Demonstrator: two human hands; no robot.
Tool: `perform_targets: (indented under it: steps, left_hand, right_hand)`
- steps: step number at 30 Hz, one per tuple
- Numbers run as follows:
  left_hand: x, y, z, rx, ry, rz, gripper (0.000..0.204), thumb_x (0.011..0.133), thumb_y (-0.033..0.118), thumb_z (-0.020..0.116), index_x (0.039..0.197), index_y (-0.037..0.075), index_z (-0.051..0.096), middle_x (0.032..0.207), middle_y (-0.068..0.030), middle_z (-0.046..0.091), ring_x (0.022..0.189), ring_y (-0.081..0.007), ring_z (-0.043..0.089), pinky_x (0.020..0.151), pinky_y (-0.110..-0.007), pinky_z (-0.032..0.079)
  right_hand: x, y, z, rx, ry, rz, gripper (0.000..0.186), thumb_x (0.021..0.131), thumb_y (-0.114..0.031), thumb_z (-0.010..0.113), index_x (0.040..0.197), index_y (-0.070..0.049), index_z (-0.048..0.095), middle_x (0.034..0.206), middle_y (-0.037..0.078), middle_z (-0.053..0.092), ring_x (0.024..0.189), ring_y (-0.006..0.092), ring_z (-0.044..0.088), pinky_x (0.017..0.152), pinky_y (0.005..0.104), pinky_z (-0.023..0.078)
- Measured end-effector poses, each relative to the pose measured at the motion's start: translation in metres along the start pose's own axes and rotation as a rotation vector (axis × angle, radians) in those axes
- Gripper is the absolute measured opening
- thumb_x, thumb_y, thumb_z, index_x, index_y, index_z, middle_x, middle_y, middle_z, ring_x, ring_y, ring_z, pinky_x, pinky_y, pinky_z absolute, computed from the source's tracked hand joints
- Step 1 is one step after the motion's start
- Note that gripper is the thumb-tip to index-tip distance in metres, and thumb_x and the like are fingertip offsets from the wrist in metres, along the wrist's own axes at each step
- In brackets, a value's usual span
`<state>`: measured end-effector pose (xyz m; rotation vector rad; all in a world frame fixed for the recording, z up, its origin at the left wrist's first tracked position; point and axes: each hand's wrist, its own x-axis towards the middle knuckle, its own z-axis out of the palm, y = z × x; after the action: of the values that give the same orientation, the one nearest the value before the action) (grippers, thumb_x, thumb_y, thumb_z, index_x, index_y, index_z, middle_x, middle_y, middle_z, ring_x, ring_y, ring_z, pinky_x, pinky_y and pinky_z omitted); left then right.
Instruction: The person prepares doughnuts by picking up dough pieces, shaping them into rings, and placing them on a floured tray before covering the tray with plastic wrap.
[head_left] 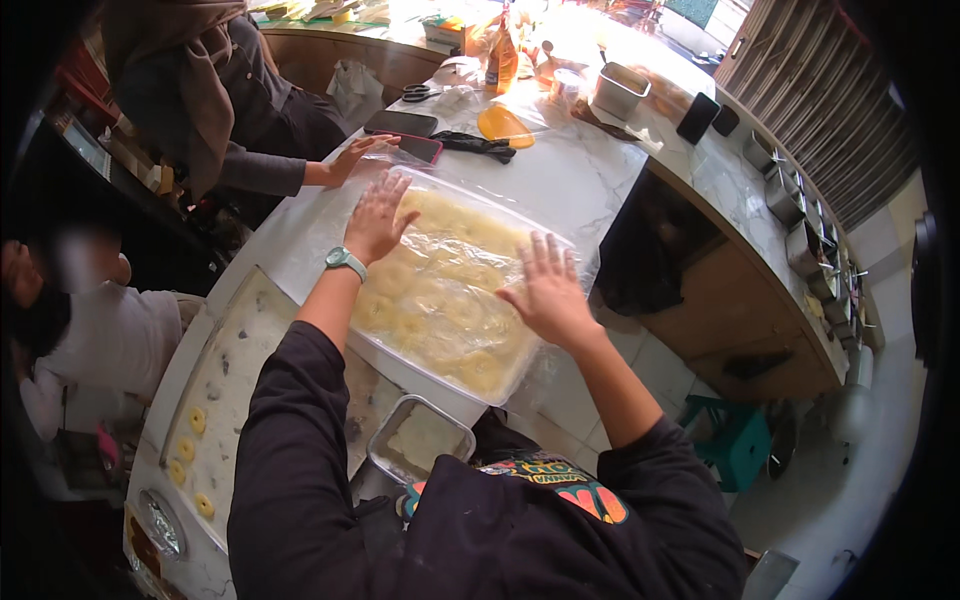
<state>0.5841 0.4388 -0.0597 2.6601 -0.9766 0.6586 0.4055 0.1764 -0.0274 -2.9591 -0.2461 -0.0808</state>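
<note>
A white rectangular tray (425, 378) lies in front of me on the marble-look counter, filled with pale yellow dough rings (481, 373). Clear plastic film (455, 265) is spread over it, wrinkled and shiny. My left hand (376, 217), with a pale green watch at the wrist, rests flat on the film at the tray's far left side, fingers stretched. On the right edge lies my right hand (553, 297), its fingers spread over the film. Beyond the left hand, another person's hand (358, 157) touches the film near the far left corner.
Left of me, a floured board (235, 355) holds several dough rings (198, 420). A metal tin (468, 443) with white powder stands close to my body. Phones (402, 123), scissors (418, 93) and a black plastic bag (478, 145) lie farther back. A green stool (735, 445) stands right.
</note>
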Motion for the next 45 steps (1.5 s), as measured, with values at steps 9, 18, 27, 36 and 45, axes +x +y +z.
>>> perform_targets:
  steps: [9,18,27,36,45]
  left_hand:
    - [-0.014,0.000,0.048,-0.004,-0.320,-0.137,0.066,0.090,0.051,0.032,0.139,0.007,0.024,0.144,-0.0122,0.023,0.135,-0.0269,0.016,0.110,-0.037,0.012]
    - [-0.010,-0.005,0.032,-0.134,-0.369,-0.161,0.059,0.091,0.040,0.040,0.136,0.004,0.028,0.141,-0.0157,0.028,0.132,-0.0296,0.024,0.107,-0.038,0.021]
    - [-0.041,-0.008,-0.036,-0.157,-0.839,-0.251,0.096,0.049,0.014,0.084,0.131,0.006,0.035,0.130,-0.0176,0.042,0.119,-0.0318,0.042,0.098,-0.034,0.037]
    - [-0.055,-0.005,-0.035,-0.076,-0.882,-0.394,0.110,0.043,0.005,0.084,0.136,0.011,0.027,0.137,-0.0170,0.033,0.124,-0.0297,0.036,0.101,-0.034,0.035]
    - [-0.141,0.089,-0.169,-0.390,0.156,-0.592,0.046,0.076,0.011,0.066,0.119,0.006,0.051,0.106,-0.0174,0.060,0.098,-0.0278,0.059,0.084,-0.034,0.046]
  right_hand:
    - [0.026,0.001,0.030,-0.195,-0.440,0.096,0.096,0.074,-0.077,0.032,0.143,-0.016,0.005,0.146,0.022,0.005,0.131,0.0474,0.009,0.105,0.0560,0.010]
    - [0.025,-0.007,0.026,-0.097,-0.403,0.117,0.103,0.067,-0.071,0.052,0.143,-0.017,0.009,0.146,0.022,0.007,0.130,0.0472,0.015,0.104,0.0536,0.020]
    - [-0.024,-0.038,0.019,0.039,-0.603,-0.512,0.033,0.076,-0.014,0.058,0.108,-0.018,0.053,0.113,0.011,0.049,0.100,0.0284,0.053,0.077,0.0407,0.046]
    - [-0.010,-0.030,0.020,0.164,-0.822,-0.562,0.018,0.071,-0.014,0.057,0.088,-0.014,0.063,0.082,0.008,0.064,0.081,0.0266,0.061,0.066,0.0369,0.047]
    - [-0.007,-0.097,-0.063,0.610,-0.503,-0.922,0.019,0.079,-0.008,0.051,0.091,0.000,0.063,0.089,0.015,0.061,0.085,0.0311,0.059,0.077,0.0371,0.046]
